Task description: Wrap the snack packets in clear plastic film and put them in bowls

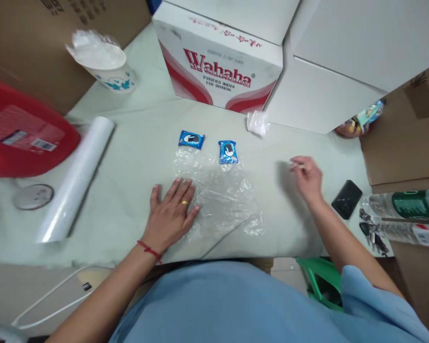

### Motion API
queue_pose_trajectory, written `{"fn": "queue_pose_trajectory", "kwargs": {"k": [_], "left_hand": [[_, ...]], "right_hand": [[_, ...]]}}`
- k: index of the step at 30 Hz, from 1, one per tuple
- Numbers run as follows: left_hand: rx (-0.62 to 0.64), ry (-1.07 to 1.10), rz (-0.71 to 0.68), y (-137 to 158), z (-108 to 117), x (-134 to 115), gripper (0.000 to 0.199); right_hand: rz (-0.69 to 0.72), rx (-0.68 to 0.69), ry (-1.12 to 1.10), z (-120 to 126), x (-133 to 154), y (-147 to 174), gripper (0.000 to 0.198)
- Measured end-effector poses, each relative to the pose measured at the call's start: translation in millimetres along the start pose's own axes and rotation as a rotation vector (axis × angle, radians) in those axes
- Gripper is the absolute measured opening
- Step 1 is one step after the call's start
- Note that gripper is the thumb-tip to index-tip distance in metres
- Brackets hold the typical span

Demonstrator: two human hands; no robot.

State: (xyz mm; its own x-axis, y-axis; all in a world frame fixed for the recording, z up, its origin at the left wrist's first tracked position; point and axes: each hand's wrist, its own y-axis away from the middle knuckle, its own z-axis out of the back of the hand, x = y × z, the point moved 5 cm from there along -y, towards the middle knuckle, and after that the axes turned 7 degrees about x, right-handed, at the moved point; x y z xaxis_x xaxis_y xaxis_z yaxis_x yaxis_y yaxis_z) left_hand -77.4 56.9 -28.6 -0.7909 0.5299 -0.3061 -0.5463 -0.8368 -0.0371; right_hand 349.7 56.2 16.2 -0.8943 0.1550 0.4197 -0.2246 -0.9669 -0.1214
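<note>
While left hand (170, 213) touches film (229, 200), right (308, 180) seems pinched.

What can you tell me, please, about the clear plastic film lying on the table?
The clear plastic film looks thin, shiny and crinkled, with no print visible. It lies spread on the pale green table, near the table's front edge. The left hand rests palm down at its left side. Two blue packets sit by its far edge; whether it overlaps them is unclear.
</note>
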Motion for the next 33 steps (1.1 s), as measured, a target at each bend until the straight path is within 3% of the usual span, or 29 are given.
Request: {"fn": "queue_pose_trajectory", "kwargs": {"k": [2,4,6,8,11,13,17,19,22,25,28,31,33], "left_hand": [[0.006,-0.004,0.010,-0.3,-1.1,-2.5,0.057],[0.027,0.000,0.023,1.1,-2.0,-2.7,0.058],[0.043,0.008,0.048,4.8,-1.8,-0.1,0.060],[0.043,0.014,0.070,10.2,-0.5,3.7,0.061],[0.041,0.013,0.064,17.5,0.4,6.8,0.060],[0.043,0.006,0.057,19.7,-0.1,7.0,0.059],[0.062,-0.021,0.057,18.7,-2.0,4.9,0.060],[0.069,-0.034,0.057,18.0,-2.1,3.8,0.060],[0.068,-0.041,0.063,18.5,-1.5,3.6,0.059],[0.059,-0.033,0.071,19.4,-1.7,4.6,0.059],[0.027,-0.015,0.093,19.3,-1.1,6.4,0.062],[0.013,-0.004,0.122,18.2,0.1,8.0,0.062],[0.028,-0.002,0.121,17.2,0.3,7.8,0.060]], "right_hand": [[0.201,0.290,0.018,-33.6,66.0,40.3,0.053],[0.353,0.496,0.053,-60.1,103.3,71.4,0.059],[0.368,0.534,0.095,-71.9,105.4,85.9,0.061],[0.264,0.445,0.122,-68.9,83.2,84.6,0.060],[0.119,0.301,0.101,-50.7,50.6,65.7,0.057],[0.049,0.219,0.079,-39.1,48.2,43.1,0.055],[-0.053,0.148,0.086,-40.8,91.2,-22.9,0.052],[-0.115,0.222,0.108,-56.8,120.8,-58.1,0.054],[-0.161,0.441,0.139,-88.8,158.5,-95.8,0.058],[-0.130,0.520,0.146,-107.1,179.2,-115.1,0.054],[-0.172,0.433,0.106,-105.1,179.5,-127.5,0.035],[-0.121,0.331,-0.075,-97.0,185.0,-137.9,0.021],[-0.007,0.353,-0.257,-98.3,200.9,-141.8,0.021]]}}
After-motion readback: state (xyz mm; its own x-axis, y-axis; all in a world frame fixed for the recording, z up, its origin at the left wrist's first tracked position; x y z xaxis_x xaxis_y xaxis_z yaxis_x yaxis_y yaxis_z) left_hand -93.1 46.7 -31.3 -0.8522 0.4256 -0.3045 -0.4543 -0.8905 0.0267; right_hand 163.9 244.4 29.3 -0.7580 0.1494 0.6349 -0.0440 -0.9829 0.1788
